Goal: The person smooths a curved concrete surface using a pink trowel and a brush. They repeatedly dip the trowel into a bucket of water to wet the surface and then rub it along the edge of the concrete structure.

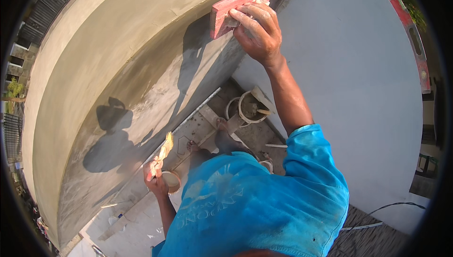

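At the top, my right hand (258,28) is closed around the grip of a reddish-pink plastering float (243,6). The float is held up by the curved grey plaster wall (127,75); whether its face touches the plaster I cannot tell. Lower down on the left, a brush with pale yellow bristles (167,145) points upward out of my left hand (155,174), whose fingers wrap its handle. A damp, darker band runs across the wall's lower part, with my shadow on it.
By my feet stands a white bucket (241,105) of grey mortar with a tool in it. A small round tub (178,177) sits beneath my left hand. To the right is a smooth pale surface (349,78) with a red spirit level (406,19) along its edge. A black cable (398,204) lies lower right.
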{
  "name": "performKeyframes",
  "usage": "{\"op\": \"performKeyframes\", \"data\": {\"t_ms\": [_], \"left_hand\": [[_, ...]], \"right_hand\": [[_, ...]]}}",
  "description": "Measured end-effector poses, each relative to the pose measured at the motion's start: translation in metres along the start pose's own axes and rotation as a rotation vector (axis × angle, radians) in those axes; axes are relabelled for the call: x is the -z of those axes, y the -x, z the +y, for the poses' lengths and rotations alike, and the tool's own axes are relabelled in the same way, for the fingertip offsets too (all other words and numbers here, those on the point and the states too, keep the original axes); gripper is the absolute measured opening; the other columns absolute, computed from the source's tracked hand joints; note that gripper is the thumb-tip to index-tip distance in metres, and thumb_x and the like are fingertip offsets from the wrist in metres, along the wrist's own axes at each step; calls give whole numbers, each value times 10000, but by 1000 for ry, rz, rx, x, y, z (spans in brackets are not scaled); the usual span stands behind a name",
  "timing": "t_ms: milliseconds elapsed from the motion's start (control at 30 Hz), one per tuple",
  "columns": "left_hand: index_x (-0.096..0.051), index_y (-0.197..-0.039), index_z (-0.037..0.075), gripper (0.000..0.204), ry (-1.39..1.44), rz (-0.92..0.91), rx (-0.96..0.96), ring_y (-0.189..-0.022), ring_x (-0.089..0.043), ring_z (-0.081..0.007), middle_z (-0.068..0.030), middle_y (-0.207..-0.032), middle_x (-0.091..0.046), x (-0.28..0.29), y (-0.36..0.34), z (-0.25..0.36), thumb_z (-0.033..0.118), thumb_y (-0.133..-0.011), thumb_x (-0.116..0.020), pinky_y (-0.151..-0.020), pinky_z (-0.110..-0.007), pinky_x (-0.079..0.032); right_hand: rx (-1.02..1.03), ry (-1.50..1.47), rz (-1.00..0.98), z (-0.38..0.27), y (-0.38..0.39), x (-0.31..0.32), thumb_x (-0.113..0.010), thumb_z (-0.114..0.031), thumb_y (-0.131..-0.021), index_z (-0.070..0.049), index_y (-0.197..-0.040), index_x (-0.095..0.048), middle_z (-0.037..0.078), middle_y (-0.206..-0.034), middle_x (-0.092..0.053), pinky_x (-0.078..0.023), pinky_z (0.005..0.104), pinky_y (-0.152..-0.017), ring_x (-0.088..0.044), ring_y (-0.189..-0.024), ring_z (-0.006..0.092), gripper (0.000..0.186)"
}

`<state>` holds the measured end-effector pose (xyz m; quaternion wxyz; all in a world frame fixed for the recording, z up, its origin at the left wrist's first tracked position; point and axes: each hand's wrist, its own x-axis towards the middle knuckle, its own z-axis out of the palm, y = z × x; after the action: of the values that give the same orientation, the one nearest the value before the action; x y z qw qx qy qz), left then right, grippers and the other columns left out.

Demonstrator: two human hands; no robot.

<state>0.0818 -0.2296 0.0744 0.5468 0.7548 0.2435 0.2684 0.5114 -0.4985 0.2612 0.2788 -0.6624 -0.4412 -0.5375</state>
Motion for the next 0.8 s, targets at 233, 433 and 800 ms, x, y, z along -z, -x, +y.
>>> {"op": "performKeyframes", "data": {"t_ms": [233, 433, 800], "left_hand": [[-649, -1110, -47, 227, 88, 29, 113, -1005, -691, -240, -175, -1154, -678, -10, 3, 21, 153, -1003, -651, -915, -358, -546], [-638, -1129, -45, 251, 34, -5, 84, -1047, -679, -259, -179, -1176, -670, -5, 0, 14, 173, -1006, -659, -922, -375, -562], [-663, -1111, -23, 212, -27, -13, -13, -1086, -643, -252, -148, -1140, -684, 5, -8, 9, 157, -999, -664, -959, -370, -504]], "right_hand": [[38, -37, 20, 4, -7, -25, -808, 42, -645, -154, -1151, -742, 7, -1074, -665, -538, 395, -864, -638, -990, 236, 546], [11, -86, -25, -10, 3, -30, -817, 28, -638, -139, -1144, -737, 12, -1058, -680, -541, 398, -871, -645, -978, 233, 539], [-86, -8, 124, 7, -9, -16, -759, 68, -673, -145, -1117, -738, 29, -1053, -691, -514, 403, -876, -646, -982, 245, 493]]}}
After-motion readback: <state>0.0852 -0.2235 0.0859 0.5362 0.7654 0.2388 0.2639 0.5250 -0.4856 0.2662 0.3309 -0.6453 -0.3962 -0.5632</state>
